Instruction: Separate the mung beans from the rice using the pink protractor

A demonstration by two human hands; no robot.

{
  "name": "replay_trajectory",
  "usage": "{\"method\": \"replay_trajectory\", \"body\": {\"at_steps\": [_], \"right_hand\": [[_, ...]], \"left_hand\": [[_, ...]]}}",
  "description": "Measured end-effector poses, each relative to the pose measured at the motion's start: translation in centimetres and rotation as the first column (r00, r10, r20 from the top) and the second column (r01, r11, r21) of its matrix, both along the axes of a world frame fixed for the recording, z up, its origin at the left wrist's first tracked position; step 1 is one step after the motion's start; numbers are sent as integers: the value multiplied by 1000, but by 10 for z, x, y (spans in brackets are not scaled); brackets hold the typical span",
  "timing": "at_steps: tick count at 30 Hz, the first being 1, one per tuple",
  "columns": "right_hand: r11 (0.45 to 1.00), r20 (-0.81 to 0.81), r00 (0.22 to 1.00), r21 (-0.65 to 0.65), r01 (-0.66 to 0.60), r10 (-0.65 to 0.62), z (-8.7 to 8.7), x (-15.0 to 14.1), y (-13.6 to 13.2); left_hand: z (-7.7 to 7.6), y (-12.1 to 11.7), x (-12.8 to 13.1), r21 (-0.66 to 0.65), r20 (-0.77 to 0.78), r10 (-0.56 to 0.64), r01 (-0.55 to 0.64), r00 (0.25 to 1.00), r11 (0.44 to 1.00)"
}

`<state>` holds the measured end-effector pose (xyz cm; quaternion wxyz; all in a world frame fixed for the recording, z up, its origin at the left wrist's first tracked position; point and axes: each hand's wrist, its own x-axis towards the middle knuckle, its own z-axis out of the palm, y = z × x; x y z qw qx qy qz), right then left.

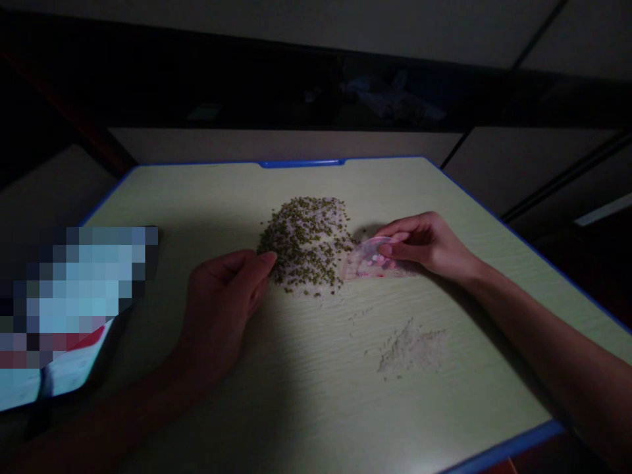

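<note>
A spread pile of small green beans mixed with pale grains like rice (309, 247) lies mid-table. My left hand (222, 306) is closed at the pile's left edge, thumb pressed against the curled fingers; whatever it may pinch is too small or hidden to make out. On the other side, my right hand (427, 247) grips a thin, see-through pinkish piece of plastic (372, 260) with a printed picture. The plastic's left edge reaches the right side of the pile. Nearer to me lies a smaller heap of pale grains (415, 350), with a few stray grains beside it.
The light table (306, 395) has a blue rim and a blue handle piece (302, 163) at its far edge. A lit tablet-like screen (83, 309), partly blurred out, stands at the left. Dark and pale panels (296, 141) rise behind the table.
</note>
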<state>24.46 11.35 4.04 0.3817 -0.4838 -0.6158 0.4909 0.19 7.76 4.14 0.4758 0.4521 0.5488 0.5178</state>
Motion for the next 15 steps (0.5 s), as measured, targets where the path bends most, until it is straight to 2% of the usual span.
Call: {"method": "replay_trajectory", "body": {"at_steps": [2, 7, 11, 15], "right_hand": [[1000, -3, 1000, 5, -13, 13, 0, 0, 0], [996, 22, 997, 54, 73, -75, -1, -1, 0], [991, 46, 994, 98, 91, -96, -2, -7, 1], [993, 47, 995, 82, 80, -84, -3, -9, 2]], "left_hand": [[0, -1, 0, 1, 5, 2, -2, 1000, 1000], [0, -1, -1, 0, -22, 7, -7, 1000, 1000], [-1, -1, -1, 3, -10, -7, 7, 1000, 1000], [0, -2, -1, 3, -7, -6, 6, 1000, 1000]]}}
